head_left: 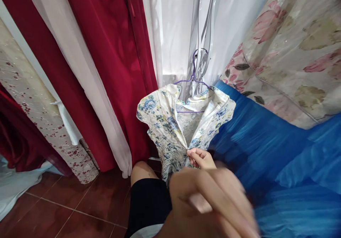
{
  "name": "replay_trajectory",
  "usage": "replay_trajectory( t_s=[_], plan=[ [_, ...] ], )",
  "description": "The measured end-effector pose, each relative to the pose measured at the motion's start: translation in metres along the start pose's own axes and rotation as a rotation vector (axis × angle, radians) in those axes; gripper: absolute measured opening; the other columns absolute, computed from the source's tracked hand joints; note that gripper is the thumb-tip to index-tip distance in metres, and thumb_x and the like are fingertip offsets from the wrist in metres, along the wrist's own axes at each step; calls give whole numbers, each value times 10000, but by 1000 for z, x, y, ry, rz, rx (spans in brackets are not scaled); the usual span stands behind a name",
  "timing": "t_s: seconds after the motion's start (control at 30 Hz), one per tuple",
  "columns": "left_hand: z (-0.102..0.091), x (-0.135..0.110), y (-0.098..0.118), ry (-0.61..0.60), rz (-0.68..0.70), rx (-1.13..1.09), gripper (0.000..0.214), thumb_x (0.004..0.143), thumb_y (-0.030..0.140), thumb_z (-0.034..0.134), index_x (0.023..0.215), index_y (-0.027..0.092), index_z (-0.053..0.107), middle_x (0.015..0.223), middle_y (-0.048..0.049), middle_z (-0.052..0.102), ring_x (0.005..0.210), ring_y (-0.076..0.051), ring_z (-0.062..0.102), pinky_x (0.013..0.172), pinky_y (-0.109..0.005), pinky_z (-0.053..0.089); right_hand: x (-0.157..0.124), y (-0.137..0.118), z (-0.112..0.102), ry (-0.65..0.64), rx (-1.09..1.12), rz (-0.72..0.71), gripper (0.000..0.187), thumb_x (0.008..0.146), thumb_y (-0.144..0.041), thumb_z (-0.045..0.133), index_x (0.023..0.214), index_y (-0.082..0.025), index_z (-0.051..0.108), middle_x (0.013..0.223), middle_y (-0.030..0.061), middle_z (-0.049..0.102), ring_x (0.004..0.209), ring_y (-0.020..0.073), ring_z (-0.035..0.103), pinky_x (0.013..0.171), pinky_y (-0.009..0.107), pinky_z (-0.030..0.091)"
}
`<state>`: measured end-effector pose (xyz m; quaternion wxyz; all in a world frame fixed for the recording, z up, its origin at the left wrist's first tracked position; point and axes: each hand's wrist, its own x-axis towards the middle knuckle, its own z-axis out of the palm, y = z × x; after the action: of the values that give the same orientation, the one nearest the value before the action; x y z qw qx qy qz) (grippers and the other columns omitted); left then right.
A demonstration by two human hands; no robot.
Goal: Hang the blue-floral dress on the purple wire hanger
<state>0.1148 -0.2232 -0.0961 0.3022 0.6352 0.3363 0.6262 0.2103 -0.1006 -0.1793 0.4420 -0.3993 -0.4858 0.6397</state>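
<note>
A white dress point(162, 124) with blue flowers hangs from a purple wire hanger point(193, 75). Its zipped opening lies spread in a V down to mid-body. My right hand point(202, 158) pinches the zipper at the bottom of that V; the pull itself is hidden by the fingertips. Close to the camera, my left hand point(210, 195) is raised, large and smeared by motion, with bent fingers. It covers the lower part of the dress and part of my right hand. Whether it holds anything does not show.
Dark red fabric point(106, 53) and pale pink fabric hang at left. White cloth with grey ribbons point(198, 21) hangs behind the hanger. To the right are a blue skirt point(253, 142) and rose-patterned cloth point(287, 53). My knee point(144, 170) is beside the dress, above red floor tiles point(58, 202).
</note>
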Motion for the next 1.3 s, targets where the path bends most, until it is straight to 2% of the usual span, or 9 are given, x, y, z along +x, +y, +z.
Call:
replay_trajectory(
  t_s=[0.1,0.17,0.27,0.4,0.63,0.9,1.03,1.2,1.3],
  plan=[
    [-25,33,-30,195,49,-148,330,908,505,656,705,247,636,595,-15,617,582,-170,586,662,-361,502,-6,-6,-3,10,-30,-48,384,722,-494,791,587,-190,598,520,-11,508,489,111,344,500,284,227],
    [-50,45,-53,217,-65,-22,261,932,385,655,741,208,667,699,-26,665,699,-170,624,706,-316,485,-8,-9,-4,19,-51,-71,400,755,-498,766,590,-184,581,521,-14,507,492,103,331,503,275,217],
    [-73,49,-81,7,-296,247,121,917,263,634,872,191,720,873,-42,719,871,-200,654,823,-306,480,-10,-13,-1,7,-55,-62,384,773,-506,744,637,-178,596,526,-13,534,483,95,323,497,260,206],
    [-58,41,-100,-182,-365,387,123,818,136,639,922,193,671,922,-31,713,890,-205,644,810,-291,470,-10,-17,7,-58,-76,-83,362,798,-476,706,628,-176,595,509,-10,544,465,89,337,487,248,220],
    [-38,37,-105,-247,-358,456,91,858,157,551,782,201,578,753,-16,656,741,-181,609,688,-261,420,9,-45,11,67,-24,-89,323,758,-470,668,627,-178,632,397,-23,495,352,81,313,409,251,180],
    [-48,33,-90,-437,-425,720,165,778,178,675,670,199,551,634,19,606,627,-163,567,588,-258,316,72,-168,38,97,118,-397,245,697,-375,695,621,-145,661,463,-30,504,399,56,327,412,234,206],
    [-57,42,-86,-495,-398,663,74,793,166,682,739,216,670,706,10,684,682,-179,628,626,-260,385,60,-167,43,88,80,-484,221,757,-371,649,687,-161,654,461,-27,536,404,71,352,421,225,251],
    [-71,100,-56,-108,-70,542,165,954,266,574,904,230,727,886,-23,724,849,-194,662,802,-300,472,48,-146,30,80,-14,-510,184,807,-353,612,729,-186,624,434,-41,529,401,93,400,439,231,288],
    [-71,146,-31,88,177,465,294,971,264,572,1257,259,641,1019,-49,694,832,-179,639,795,-308,490,46,-151,24,52,-78,-566,195,839,-356,618,739,-189,614,448,-43,529,417,100,430,457,235,312]
  ],
)
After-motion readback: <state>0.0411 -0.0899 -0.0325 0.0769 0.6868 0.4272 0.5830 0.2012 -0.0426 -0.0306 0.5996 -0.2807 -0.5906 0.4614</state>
